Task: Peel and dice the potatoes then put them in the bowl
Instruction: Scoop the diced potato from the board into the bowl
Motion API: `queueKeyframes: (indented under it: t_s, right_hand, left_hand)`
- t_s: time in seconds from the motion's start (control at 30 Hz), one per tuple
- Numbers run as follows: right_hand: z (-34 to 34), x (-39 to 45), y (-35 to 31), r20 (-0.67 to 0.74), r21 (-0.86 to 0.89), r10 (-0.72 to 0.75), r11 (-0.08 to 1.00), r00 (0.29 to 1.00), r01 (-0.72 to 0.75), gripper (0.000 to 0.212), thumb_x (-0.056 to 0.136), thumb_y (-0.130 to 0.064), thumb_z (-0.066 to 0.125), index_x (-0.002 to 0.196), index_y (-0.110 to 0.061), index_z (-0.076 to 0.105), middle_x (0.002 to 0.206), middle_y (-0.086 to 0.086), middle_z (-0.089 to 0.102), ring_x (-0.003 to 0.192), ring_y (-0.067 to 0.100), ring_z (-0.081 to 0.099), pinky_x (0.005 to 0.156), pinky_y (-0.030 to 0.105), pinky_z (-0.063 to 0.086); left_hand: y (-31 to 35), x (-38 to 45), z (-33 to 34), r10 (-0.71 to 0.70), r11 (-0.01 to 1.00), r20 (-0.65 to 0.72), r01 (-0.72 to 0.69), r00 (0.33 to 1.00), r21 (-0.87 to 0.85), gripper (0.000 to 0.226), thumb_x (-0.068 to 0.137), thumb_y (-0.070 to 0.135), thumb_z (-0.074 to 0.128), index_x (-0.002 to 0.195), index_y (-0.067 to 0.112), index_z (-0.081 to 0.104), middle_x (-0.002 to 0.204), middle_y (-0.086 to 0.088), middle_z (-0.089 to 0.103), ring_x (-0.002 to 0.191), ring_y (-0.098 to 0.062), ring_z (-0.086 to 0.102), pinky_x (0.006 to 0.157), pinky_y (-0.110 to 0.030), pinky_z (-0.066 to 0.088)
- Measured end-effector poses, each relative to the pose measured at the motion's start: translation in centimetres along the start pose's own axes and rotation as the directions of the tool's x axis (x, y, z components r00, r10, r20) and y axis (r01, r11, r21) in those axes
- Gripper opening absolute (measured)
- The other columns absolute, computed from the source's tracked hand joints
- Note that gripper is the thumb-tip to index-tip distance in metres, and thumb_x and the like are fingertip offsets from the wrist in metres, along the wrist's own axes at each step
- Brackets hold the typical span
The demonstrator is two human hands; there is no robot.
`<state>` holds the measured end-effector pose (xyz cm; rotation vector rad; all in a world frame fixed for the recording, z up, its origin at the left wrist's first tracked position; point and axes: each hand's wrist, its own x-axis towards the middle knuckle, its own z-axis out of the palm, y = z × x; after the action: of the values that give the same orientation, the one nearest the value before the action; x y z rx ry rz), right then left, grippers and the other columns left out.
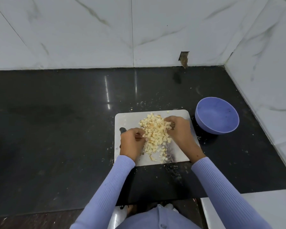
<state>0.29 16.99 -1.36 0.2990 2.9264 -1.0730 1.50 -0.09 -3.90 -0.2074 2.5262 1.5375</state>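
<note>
Head view: a heap of diced potato (154,132) on the cutting board (180,152) is cupped between both hands, fingers curled into it, with the empty bowl (217,115) nearer the right hand (178,129) than the left hand (132,140).

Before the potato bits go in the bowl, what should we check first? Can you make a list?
1. Potatoes diced: the potato cubes sit piled on the cutting board. Ok.
2. Bowl in reach, just right of the board: ok.
3. Bowl empty inside: ok.
4. Left hand and right hand cupped on both sides of the pile: ok.
5. Knife safely aside: cannot tell; only a dark handle peeks out by the left hand.
</note>
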Motion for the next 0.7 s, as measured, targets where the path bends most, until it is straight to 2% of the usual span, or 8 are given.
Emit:
queueKeyframes:
  t_s: [0.1,0.17,0.23,0.3,0.37,0.5,0.6,0.7]
  right_hand:
    - [-1.3,0.7,-0.3,0.056,0.022,-0.038,0.999,0.998,0.036,0.043,0.083,0.015,0.049,0.118,-0.004,0.066,0.120,0.010,0.065,0.109,0.025,0.061,0.091,0.027,0.047]
    - [-1.6,0.9,0.4,0.145,0.029,-0.047,0.999,0.988,0.044,0.041,0.087,0.003,0.056,0.126,-0.011,0.060,0.130,0.006,0.059,0.119,0.023,0.055,0.093,0.019,0.039]
    - [-0.9,0.5,1.1,0.317,0.033,-0.032,0.999,0.948,0.022,0.070,0.081,-0.021,0.074,0.142,-0.017,0.040,0.148,0.007,0.038,0.137,0.022,0.034,0.105,0.021,0.028]
    - [0.7,0.3,1.4,0.439,-0.023,-0.005,1.000,0.898,0.017,0.114,0.064,-0.040,0.085,0.152,-0.024,0.014,0.159,0.009,0.006,0.147,0.026,0.003,0.117,0.040,0.016]
    - [2.2,0.3,1.1,0.457,-0.134,0.004,0.989,0.890,0.065,0.124,0.060,-0.042,0.086,0.152,-0.031,0.003,0.159,0.009,-0.009,0.145,0.031,-0.013,0.118,0.049,0.009]
    - [3.6,0.0,0.4,0.348,-0.279,-0.027,0.951,0.937,0.131,0.085,0.079,-0.029,0.075,0.147,-0.035,0.024,0.155,0.010,0.007,0.142,0.035,0.004,0.115,0.044,0.022]
    - [3.2,-0.7,-0.2,0.223,-0.431,-0.083,0.885,0.971,0.174,0.058,0.091,-0.006,0.052,0.140,-0.030,0.034,0.142,0.010,0.026,0.130,0.033,0.025,0.097,0.036,0.038]
    - [2.8,0.2,-0.1,0.218,-0.407,-0.035,0.905,0.975,0.123,0.049,0.087,0.007,0.044,0.127,-0.022,0.046,0.124,0.011,0.037,0.113,0.034,0.039,0.082,0.032,0.041]
  left_hand:
    - [0.5,0.5,-0.3,0.057,0.998,0.006,-0.057,0.998,0.014,0.012,0.082,0.008,0.073,0.092,0.016,0.072,0.096,0.005,0.069,0.083,-0.007,0.065,0.080,-0.021,0.053]
    - [0.7,0.8,-0.4,0.069,0.998,0.001,-0.069,0.998,-0.005,0.012,0.084,0.011,0.070,0.086,0.023,0.071,0.094,0.007,0.070,0.084,-0.006,0.064,0.079,-0.022,0.053]
    - [0.7,1.1,-0.3,0.082,0.997,-0.002,-0.082,0.997,-0.010,0.021,0.087,0.011,0.067,0.081,0.031,0.068,0.090,0.010,0.069,0.085,-0.007,0.064,0.080,-0.022,0.052]
    - [0.7,1.2,-0.3,0.100,0.995,-0.009,-0.100,0.995,-0.001,0.021,0.088,0.011,0.065,0.082,0.031,0.068,0.088,0.014,0.068,0.085,-0.006,0.064,0.079,-0.019,0.051]
    - [0.5,1.3,-0.3,0.109,0.994,-0.019,-0.109,0.994,0.011,0.015,0.089,0.010,0.064,0.089,0.024,0.071,0.088,0.014,0.067,0.085,-0.004,0.063,0.078,-0.015,0.049]
    - [0.3,1.3,-0.3,0.105,0.994,-0.035,-0.105,0.994,0.000,0.015,0.089,0.008,0.063,0.093,0.019,0.072,0.086,0.017,0.066,0.084,0.000,0.062,0.073,-0.006,0.046]
    - [0.2,1.4,-0.3,0.092,0.995,-0.046,-0.093,0.995,-0.028,0.014,0.088,0.008,0.064,0.093,0.018,0.073,0.087,0.016,0.067,0.085,0.001,0.062,0.076,-0.006,0.046]
    - [0.1,1.4,-0.4,0.076,0.996,-0.039,-0.078,0.996,-0.053,0.013,0.088,0.008,0.065,0.095,0.016,0.073,0.090,0.012,0.069,0.086,0.002,0.063,0.076,-0.006,0.047]
